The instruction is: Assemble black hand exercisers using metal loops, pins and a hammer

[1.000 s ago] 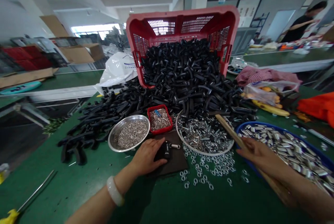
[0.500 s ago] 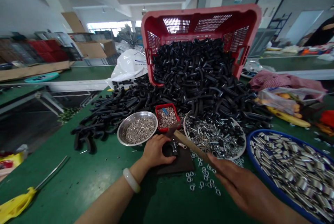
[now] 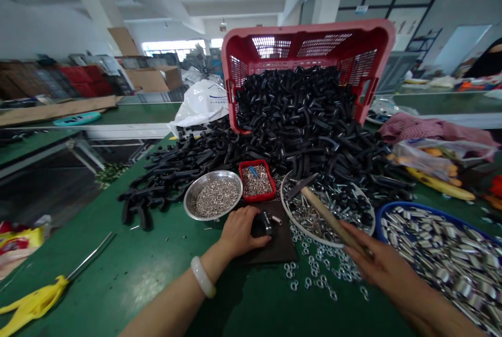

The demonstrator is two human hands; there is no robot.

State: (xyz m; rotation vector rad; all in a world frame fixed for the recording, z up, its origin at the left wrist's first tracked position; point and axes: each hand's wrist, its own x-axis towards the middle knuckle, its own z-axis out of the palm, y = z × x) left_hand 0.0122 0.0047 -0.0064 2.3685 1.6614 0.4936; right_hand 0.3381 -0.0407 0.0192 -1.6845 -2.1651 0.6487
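Observation:
My left hand [image 3: 242,232], with a pale bangle on its wrist, is closed around a black plastic clamp part [image 3: 262,224] resting on a dark plate [image 3: 280,245]. A small metal spring [image 3: 276,219] sticks out beside that part. In my right hand [image 3: 376,258] is a hammer [image 3: 325,212], gripped by its wooden handle. The hammer's head is raised above a white round tray [image 3: 371,211] of pins, rings and black pieces. Several small metal rings [image 3: 314,266] lie on the green table between my hands.
A steel bowl [image 3: 188,206] and a red box [image 3: 270,190] of small metal parts stand behind my left hand. Black parts [image 3: 168,169] spill from a red crate [image 3: 231,91]. At right is a blue tray [image 3: 379,222] of springs; a yellow-handled rod [image 3: 50,298] lies at left.
My right hand has moved the hammer right and away from the clamp part, its head now over the white tray. My left hand keeps its hold; the whole view has shifted slightly.

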